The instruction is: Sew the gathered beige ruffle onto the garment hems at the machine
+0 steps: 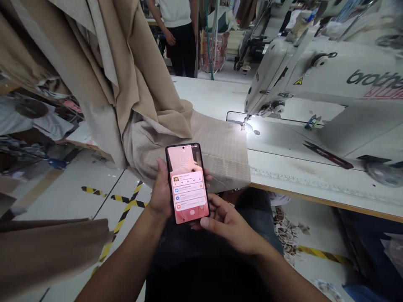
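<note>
Two hands: left grip [160, 193] clamped on smartphone [187, 183], right grip [229, 222] apart, touching it; beige fabric [220, 147] on sewing table [204, 94], taped floor [126, 205].

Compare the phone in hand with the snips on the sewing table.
The phone is held up in the left hand, with the right hand at its lower edge; the snips lie untouched on the white sewing table. The phone is a broad flat slab; the snips are long and narrow. The phone shows a lit pink screen; the snips are dark with a red stripe.
</note>
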Demonstrator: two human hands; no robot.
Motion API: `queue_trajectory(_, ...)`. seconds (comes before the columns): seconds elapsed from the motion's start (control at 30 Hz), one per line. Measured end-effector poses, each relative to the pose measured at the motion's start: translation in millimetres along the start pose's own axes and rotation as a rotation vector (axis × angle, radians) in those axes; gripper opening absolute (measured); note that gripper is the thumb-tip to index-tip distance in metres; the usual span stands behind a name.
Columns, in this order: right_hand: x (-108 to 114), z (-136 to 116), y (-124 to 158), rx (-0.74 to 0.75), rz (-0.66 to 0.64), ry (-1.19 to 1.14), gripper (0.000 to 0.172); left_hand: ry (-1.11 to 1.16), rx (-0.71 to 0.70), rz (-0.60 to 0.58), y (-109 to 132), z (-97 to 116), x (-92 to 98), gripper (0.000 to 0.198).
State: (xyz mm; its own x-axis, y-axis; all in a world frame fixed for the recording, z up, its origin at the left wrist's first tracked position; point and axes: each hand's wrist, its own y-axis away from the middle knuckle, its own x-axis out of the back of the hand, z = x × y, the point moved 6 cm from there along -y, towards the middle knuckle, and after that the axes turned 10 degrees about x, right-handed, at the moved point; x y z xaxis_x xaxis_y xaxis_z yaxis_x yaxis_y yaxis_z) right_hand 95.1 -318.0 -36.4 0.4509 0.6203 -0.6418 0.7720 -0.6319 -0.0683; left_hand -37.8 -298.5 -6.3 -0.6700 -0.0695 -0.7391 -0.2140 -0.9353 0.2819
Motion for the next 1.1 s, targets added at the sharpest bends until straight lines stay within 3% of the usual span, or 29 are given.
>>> queue_trajectory(0.23,-0.4,1.5,-1.8,-0.016,0.0,0.073,0.046,-0.047,-0.031,0.063,3.8,3.3,2.0,0.103)
queue_trajectory(0.47,-4.9,5.1,-5.5,0.018,-0.004,0.124,0.041,-0.131,-0.048,0.093,15.7,9.5,3.2,0.102)
queue_trajectory(0.53,-7.5,3.9,-7.1,0.073,0.002,0.23,0.04,-0.278,-0.162,0.226,28.7,14.8,6.1,0.093)
queue_trajectory(0.6,-13.3,2.3,-9.6,0.154,-0.003,0.464,0.042,-0.424,-0.332,0.432,48.4,20.0,11.5,0.082)
queue_trajectory(0.7,-34.0,7.8,-14.1,0.265,-0.127,0.851,0.045,-0.583,-0.457,0.731,81.4,19.1,28.9,0.087)
queue_trajectory(0.77,-50.3,23.5,-15.0,0.24,-0.292,0.971,0.048,-0.641,-0.386,0.86,104.4,13.6,50.9,0.074)
queue_trajectory(0.83,-59.1,49.1,-11.7,0.079,-0.447,1.085,0.049,-0.647,-0.248,0.909,134.0,4.5,76.5,0.059)
queue_trajectory(0.9,-58.9,79.4,-3.2,-0.141,-0.589,1.279,0.048,-0.631,-0.069,0.88,170.4,-12.6,97.5,0.056)
queue_trajectory(0.97,-55.3,105.2,5.9,-0.284,-0.695,1.444,0.036,-0.621,0.114,0.838,210.5,-38.2,111.0,0.059)
queue_trajectory(1.03,-54.3,122.4,10.9,-0.298,-0.731,1.493,0.019,-0.606,0.29,0.792,245.8,-70.4,118.5,0.062)
queue_trajectory(1.1,-54.5,130.6,13.5,-0.264,-0.711,1.49,0.017,-0.603,0.428,0.734,269.0,-101.8,122.2,0.071)
